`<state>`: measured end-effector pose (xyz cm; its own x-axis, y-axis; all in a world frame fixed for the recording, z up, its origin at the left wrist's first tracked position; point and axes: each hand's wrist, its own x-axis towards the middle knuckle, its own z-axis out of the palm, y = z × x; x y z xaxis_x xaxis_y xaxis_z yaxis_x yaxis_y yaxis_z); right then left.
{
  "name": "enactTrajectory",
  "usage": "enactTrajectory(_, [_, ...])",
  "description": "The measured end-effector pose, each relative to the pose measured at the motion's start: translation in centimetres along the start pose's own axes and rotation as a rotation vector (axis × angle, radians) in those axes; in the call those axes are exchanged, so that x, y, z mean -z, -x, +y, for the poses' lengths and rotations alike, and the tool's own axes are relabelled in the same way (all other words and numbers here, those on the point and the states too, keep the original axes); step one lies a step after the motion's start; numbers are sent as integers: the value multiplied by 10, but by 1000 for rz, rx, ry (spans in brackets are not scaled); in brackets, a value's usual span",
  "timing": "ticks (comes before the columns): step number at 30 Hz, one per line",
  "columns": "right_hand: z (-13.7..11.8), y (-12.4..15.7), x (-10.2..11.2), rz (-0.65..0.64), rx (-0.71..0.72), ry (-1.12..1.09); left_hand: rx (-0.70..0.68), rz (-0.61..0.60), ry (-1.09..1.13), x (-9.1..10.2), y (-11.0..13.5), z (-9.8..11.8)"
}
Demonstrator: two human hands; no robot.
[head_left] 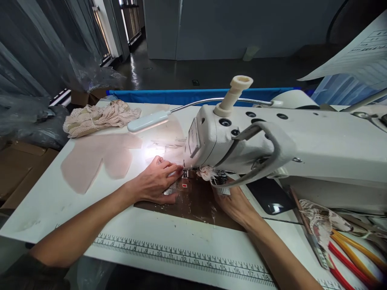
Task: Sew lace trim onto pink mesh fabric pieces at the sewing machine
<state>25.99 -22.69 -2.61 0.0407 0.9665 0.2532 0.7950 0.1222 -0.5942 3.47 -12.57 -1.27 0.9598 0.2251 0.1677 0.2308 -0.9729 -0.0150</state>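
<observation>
My left hand (159,180) rests on the sewing bed, fingers stretched towards the presser foot (185,173) and thumb spread apart. Its fingertips lie close to the foot, beside a pale, sheer fabric (175,152) lit brightly by a lamp. My right hand (232,203) reaches under the head of the white sewing machine (208,137); the machine hides its fingers, so what they hold cannot be seen. A brown plate (196,205) lies beneath both hands. Pale pink cut fabric pieces (87,161) lie flat to the left.
A bundle of cream lace (99,119) sits at the back left. The gooseneck lamp (149,121) hangs over the table. Right of my right hand are a black phone (270,195) and red-handled and yellow-handled tools (350,262). A printed ruler (181,257) runs along the front edge.
</observation>
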Motion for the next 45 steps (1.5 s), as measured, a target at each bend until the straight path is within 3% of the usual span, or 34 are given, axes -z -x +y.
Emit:
enactTrajectory(3, [-5,5,1,-122,-25,-50,15,3,4,-2,1,1])
enactTrajectory(5, [-7,8,1,-137,-36,-60,33,-3,14,-4,1,1])
enactTrajectory(12, [2,12,-9,-47,-15,45,108,19,107,-7,5,0])
enactTrajectory(17, [7,15,-18,1,121,150,252,191,165,-10,5,4])
enactTrajectory(21, [7,16,-22,56,191,206,268,176,149,-10,3,4])
enactTrajectory(23, [8,16,-23,62,212,218,274,155,113,-7,-3,-4])
enactTrajectory(26, [10,15,-23,47,214,232,350,154,85,-1,-24,-33])
enactTrajectory(30, [15,15,-22,25,202,250,564,38,390,2,-63,-87])
enactTrajectory(34, [19,14,-21,24,221,273,730,103,418,-1,-85,-125])
enactTrajectory(38, [18,12,-20,61,264,288,757,160,369,2,-79,-135])
enactTrajectory(45, [16,9,-21,50,207,272,661,179,352,10,-46,-116])
